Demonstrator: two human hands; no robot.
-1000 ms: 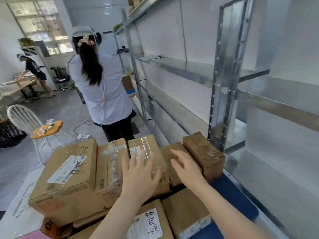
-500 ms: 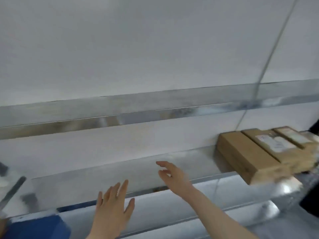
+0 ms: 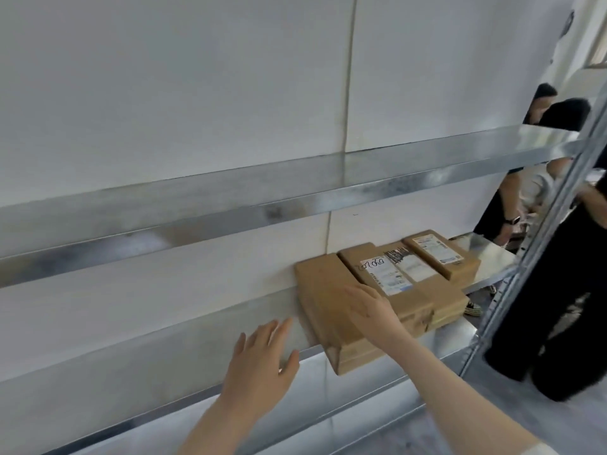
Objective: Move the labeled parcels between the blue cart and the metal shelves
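Three brown cardboard parcels lie side by side on a metal shelf (image 3: 138, 349) at the right. The plain parcel (image 3: 323, 292) is nearest me and sticks out over the shelf's front edge. Beside it lies a parcel with a white label and handwriting (image 3: 391, 274), then a smaller labeled parcel (image 3: 440, 254). My right hand (image 3: 368, 307) rests with straight fingers on top of the plain parcel. My left hand (image 3: 259, 359) hovers open in front of the shelf, left of that parcel, holding nothing. The blue cart is out of view.
An upper metal shelf (image 3: 230, 198) runs above, a lower shelf (image 3: 345, 399) below. A slanted metal upright (image 3: 538, 244) bounds the shelves at the right. Behind it stand people in dark clothes (image 3: 558, 264). A white wall backs the shelves.
My view has swung from the cart's parcels to the shelves. Both hands have moved right, and my right hand now lies on the plain parcel.
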